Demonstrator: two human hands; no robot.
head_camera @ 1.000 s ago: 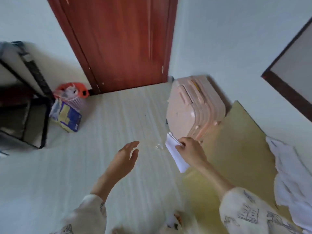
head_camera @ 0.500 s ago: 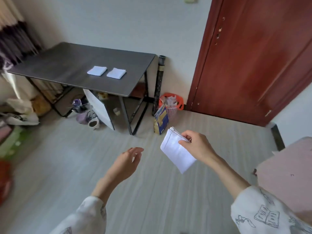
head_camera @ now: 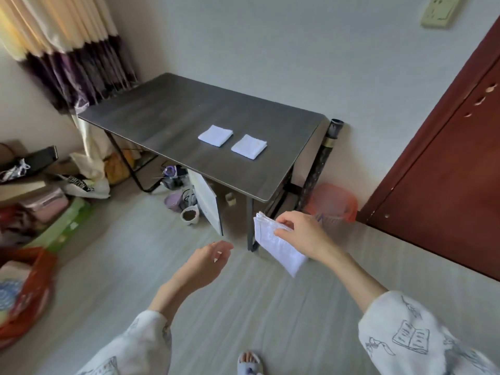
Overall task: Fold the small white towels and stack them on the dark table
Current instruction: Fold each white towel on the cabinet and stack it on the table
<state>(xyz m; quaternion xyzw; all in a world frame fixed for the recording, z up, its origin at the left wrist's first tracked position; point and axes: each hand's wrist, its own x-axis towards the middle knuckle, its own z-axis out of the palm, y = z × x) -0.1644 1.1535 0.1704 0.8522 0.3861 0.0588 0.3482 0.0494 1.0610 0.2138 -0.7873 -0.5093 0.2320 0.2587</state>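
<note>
The dark table [head_camera: 167,109] stands against the far wall. Two folded white towels lie on it side by side, one on the left [head_camera: 215,135] and one on the right [head_camera: 249,146]. My right hand [head_camera: 301,234] pinches a folded white towel [head_camera: 276,246] that hangs down in the air, in front of the table's near right leg. My left hand [head_camera: 205,263] is empty, fingers loosely apart, lower and to the left of the held towel.
A red-brown door [head_camera: 446,171] fills the right side. An orange basket [head_camera: 332,203] and a dark roll [head_camera: 322,161] stand beside the table. Pots and a white board [head_camera: 207,204] sit under it. Bags and boxes [head_camera: 40,201] crowd the left floor.
My view has swung from the pink suitcase and door round to the dark table, which is now closer. The right hand keeps the folded towel; the left hand stays empty.
</note>
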